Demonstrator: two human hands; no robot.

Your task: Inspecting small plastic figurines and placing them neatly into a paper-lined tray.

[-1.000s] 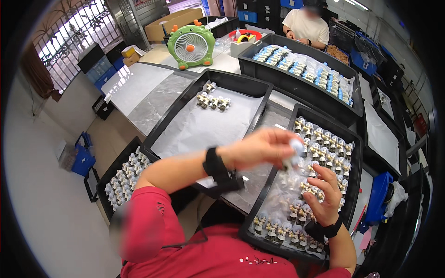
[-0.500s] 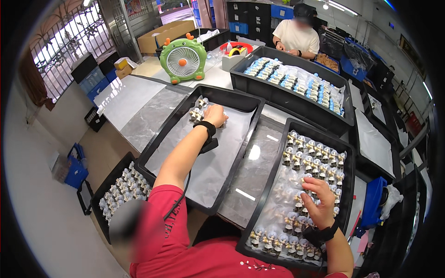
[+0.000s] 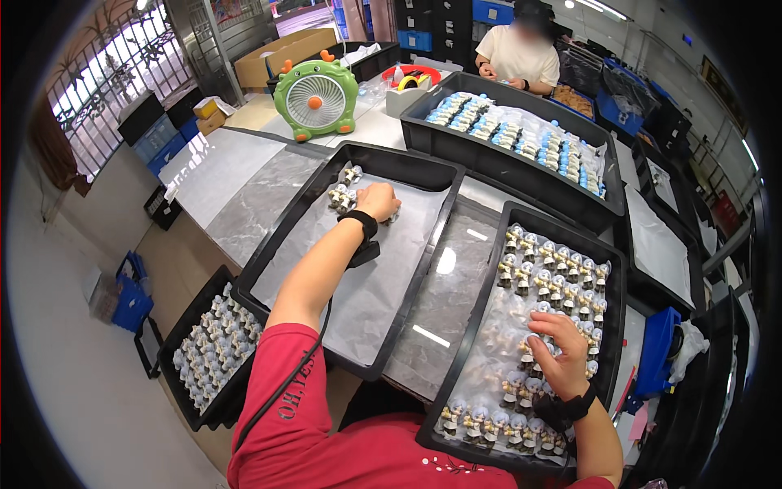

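Observation:
My left hand (image 3: 379, 201) reaches into the far end of a black tray lined with white paper (image 3: 326, 269). Its fingers are curled downward around a small figurine (image 3: 394, 218), which is mostly hidden under the hand. Just left of it stand a few pale-haired figurines (image 3: 341, 197). Over the right-hand black tray (image 3: 471, 342), my right hand (image 3: 562, 352) hovers with thumb and fingers curved and apart, close above the figurines. Rows of similar grey-haired figurines (image 3: 557, 287) fill much of that tray on clear plastic film; some are covered by the hand.
A deep black tray (image 3: 513, 175) with blue-and-white figurines stands behind. The green fan (image 3: 316, 99) is at the back left. Another figurine tray (image 3: 213, 350) sits low at left. Across the table, a person (image 3: 517, 57) works with both hands. A blue bin (image 3: 658, 350) is at right.
My left hand stays over the same spot, shifting very slightly. The right hand remains above the figurines with its fingers curved. The whole view has tilted a little.

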